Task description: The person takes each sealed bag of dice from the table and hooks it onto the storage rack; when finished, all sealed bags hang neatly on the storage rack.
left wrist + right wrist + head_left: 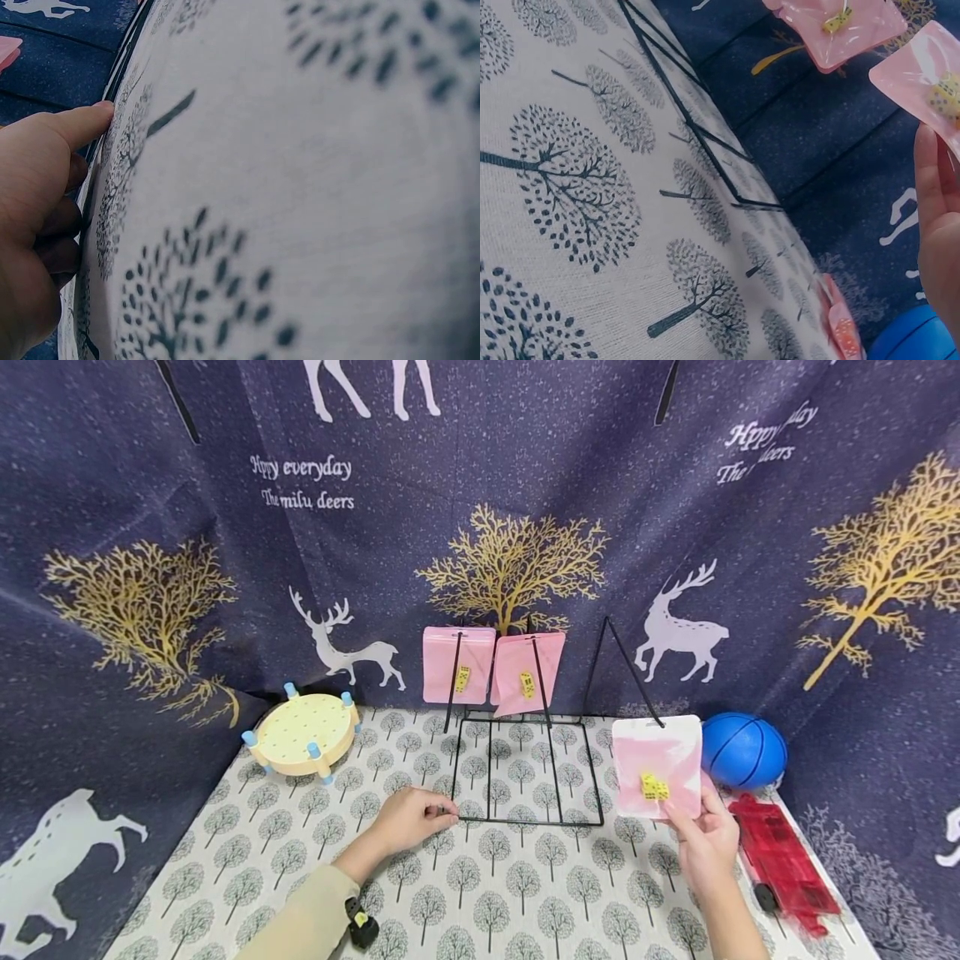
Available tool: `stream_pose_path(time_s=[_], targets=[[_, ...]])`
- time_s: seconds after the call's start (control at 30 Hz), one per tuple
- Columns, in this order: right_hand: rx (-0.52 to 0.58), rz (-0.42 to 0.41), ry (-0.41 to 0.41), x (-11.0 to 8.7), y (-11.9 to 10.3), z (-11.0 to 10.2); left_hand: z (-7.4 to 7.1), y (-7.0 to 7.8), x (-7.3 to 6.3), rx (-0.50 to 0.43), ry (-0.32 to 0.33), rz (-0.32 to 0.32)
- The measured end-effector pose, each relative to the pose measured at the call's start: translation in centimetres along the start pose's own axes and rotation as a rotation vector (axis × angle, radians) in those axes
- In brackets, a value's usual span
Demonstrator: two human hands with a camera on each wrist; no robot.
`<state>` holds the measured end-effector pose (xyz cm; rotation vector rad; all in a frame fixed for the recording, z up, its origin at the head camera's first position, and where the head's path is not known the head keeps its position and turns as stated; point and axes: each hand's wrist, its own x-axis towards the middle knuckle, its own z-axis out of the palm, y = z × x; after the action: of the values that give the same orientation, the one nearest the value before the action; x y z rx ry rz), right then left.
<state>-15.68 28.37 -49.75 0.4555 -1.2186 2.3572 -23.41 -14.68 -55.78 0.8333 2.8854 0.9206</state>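
A black wire display rack [546,823] stands mid-table, with three prongs slanting forward. My left hand [416,818] pinches its front left corner; the left wrist view shows the hand [30,180] with one fingertip against the wire and other fingers curled. At the right prong's tip, my right hand [708,839] pinches the lower right corner of a pink-and-clear pouch [652,747] with yellow dice [654,787] inside. The prong's tip meets the pouch's top slot; whether it passes through I cannot tell. Similar pouches hang on the left prong [438,660] and middle prong [512,672].
A round cream stand with blue-tipped pegs [307,735] sits at the back left. At the right are a blue ball [742,750] and a red toy vehicle [787,860]. A dark small charm [362,927] lies by the left sleeve. Dark printed cloth [480,460] hangs behind.
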Motion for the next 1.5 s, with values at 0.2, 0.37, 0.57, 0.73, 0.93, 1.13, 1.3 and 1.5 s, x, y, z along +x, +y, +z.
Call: stream_pose_path(time_s=[0.2,0.37,0.57,0.73,0.93,1.13,1.3,1.5], targets=[[-0.020,-0.049,-0.067,-0.1,-0.6,0.5,0.0,-0.1,0.0,-0.012,-0.008,-0.007],[0.061,-0.097,-0.116,-0.2,-1.0,1.1,0.0,-0.1,0.0,-0.019,-0.015,-0.010],[0.155,-0.163,-0.215,0.0,-1.1,1.5,0.0,-0.1,0.0,-0.009,-0.017,-0.017],[0.156,-0.180,-0.234,0.2,-1.3,2.1,0.1,-0.2,0.0,-0.002,-0.017,-0.016],[0.124,-0.184,-0.233,0.5,-1.3,2.5,0.2,-0.3,0.0,-0.010,-0.016,-0.015],[0.115,-0.176,-0.219,0.6,-1.1,2.7,0.2,-0.3,0.0,-0.023,-0.019,-0.017],[0.108,-0.173,-0.220,0.6,-1.0,2.8,0.2,-0.3,0.0,-0.038,-0.021,-0.024],[0.104,-0.152,-0.228,0.7,-0.8,2.7,0.2,-0.3,0.0,-0.051,-0.025,-0.035]])
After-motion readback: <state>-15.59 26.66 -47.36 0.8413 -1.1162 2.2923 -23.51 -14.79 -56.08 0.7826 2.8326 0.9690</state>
